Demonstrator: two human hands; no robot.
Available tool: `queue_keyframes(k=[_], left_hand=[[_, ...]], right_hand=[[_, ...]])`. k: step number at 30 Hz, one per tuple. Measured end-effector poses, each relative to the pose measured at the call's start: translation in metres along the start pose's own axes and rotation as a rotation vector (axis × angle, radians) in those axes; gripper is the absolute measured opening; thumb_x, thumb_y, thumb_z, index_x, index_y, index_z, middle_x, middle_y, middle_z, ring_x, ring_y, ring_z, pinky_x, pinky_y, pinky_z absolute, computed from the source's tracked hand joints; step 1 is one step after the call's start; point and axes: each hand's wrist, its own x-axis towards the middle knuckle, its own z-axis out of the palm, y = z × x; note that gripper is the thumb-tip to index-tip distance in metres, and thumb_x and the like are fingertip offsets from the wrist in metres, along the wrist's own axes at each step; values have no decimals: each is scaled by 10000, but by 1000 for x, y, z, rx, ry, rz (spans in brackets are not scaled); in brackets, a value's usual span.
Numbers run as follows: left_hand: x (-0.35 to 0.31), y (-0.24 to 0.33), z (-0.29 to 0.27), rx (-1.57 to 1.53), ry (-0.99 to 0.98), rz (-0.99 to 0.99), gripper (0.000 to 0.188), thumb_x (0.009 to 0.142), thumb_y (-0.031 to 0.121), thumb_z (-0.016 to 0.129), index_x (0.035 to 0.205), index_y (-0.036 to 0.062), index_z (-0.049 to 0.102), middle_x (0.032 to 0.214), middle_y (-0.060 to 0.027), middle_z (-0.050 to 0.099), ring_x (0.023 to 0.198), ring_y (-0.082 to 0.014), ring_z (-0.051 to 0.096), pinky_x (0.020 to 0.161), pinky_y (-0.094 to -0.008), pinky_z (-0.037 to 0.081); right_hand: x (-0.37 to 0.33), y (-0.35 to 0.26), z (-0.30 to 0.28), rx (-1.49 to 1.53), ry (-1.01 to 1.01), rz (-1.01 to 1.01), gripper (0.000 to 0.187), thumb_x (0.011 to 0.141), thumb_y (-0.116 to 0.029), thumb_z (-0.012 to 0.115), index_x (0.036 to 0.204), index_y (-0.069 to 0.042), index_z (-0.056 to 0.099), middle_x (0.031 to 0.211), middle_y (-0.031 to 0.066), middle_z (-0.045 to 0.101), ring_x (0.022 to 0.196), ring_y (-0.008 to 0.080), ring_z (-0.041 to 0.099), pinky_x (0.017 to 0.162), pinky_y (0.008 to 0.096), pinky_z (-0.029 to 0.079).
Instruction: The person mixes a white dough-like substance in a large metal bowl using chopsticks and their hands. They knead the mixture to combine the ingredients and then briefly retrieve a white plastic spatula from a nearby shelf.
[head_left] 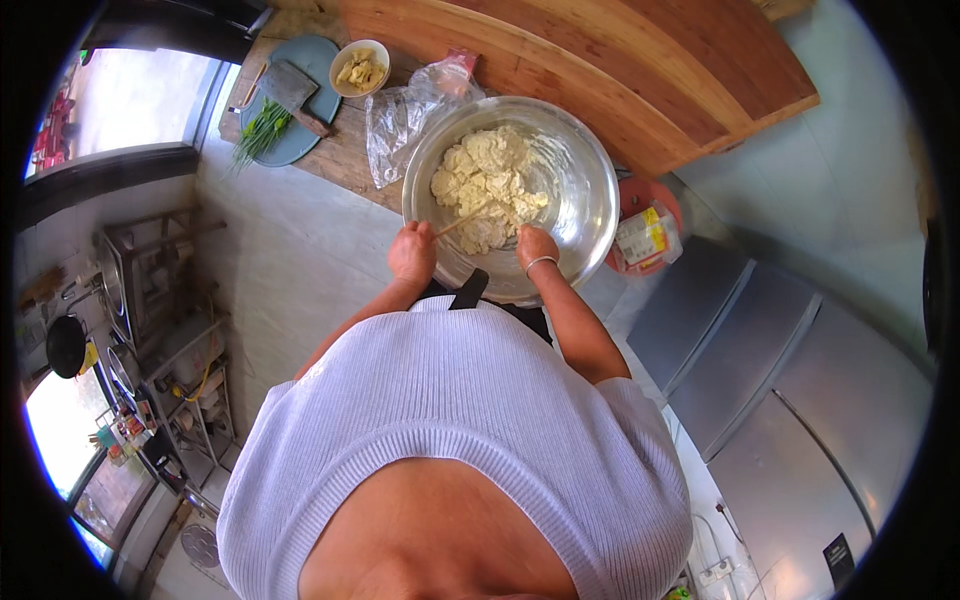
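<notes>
- Dough [485,172], in steel mixing bowl [583,195], 10 o'c. side: clumpy, prob. part-mixed; smoothing prob. to do.
- L hand [412,254], 8 o'c.: clamped on chopstick [464,219].
- R hand [537,246], 5 o'c.: apart from L; hold unclear.

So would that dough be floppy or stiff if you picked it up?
Probably soft and floppy, maybe breaking apart, since the dough lies in rough, lumpy clumps. It would likely be sticky too: the metal bowl looks smeared inside.
</notes>
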Motion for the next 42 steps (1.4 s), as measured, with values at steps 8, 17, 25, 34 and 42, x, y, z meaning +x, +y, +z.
queue_keyframes(k=[8, 17, 25, 34, 42], left_hand=[[-2, -7, -12, -105, -57, -99, 105, 683, 145, 633, 760, 108, 572, 744, -77, 580, 729, -296, 581, 601, -407, 466], [5, -7, -1, -898, -626, -478, 273, 795, 245, 639, 780, -17, 565, 653, -62, 587, 546, -95, 530, 463, -254, 416], [1, 0, 31, -712, -345, -94, 296, 682, 207, 729, 822, -14, 590, 688, -119, 618, 603, -174, 607, 545, -307, 471], [-6, -6, 40, -782, -241, -180, 283, 817, 243, 591, 897, -28, 576, 689, -92, 628, 650, -171, 613, 606, -310, 470], [-12, 4, 45, -590, -219, -176, 260, 860, 258, 533, 948, 16, 570, 697, -132, 628, 666, -248, 625, 608, -343, 468]], right_hand=[[-16, 6, 9, 309, -98, 52, 241, 861, -202, 448, 780, -31, 598, 674, 142, 600, 586, 287, 575, 495, 391, 445], [-12, -19, -7, 1679, -427, 594, 173, 901, -170, 410, 965, -27, 484, 668, 105, 557, 492, 176, 532, 412, 308, 432], [-6, -89, 3, 1431, -318, 425, 199, 875, -226, 469, 899, -41, 537, 748, 96, 623, 624, 170, 616, 438, 287, 460], [51, -79, 10, 1276, -359, 387, 157, 838, -149, 550, 743, -24, 545, 633, 62, 578, 512, 140, 567, 424, 265, 473], [28, -83, 21, 1439, -153, 448, 115, 873, -137, 474, 866, -23, 475, 675, 84, 565, 485, 142, 537, 395, 266, 450]])
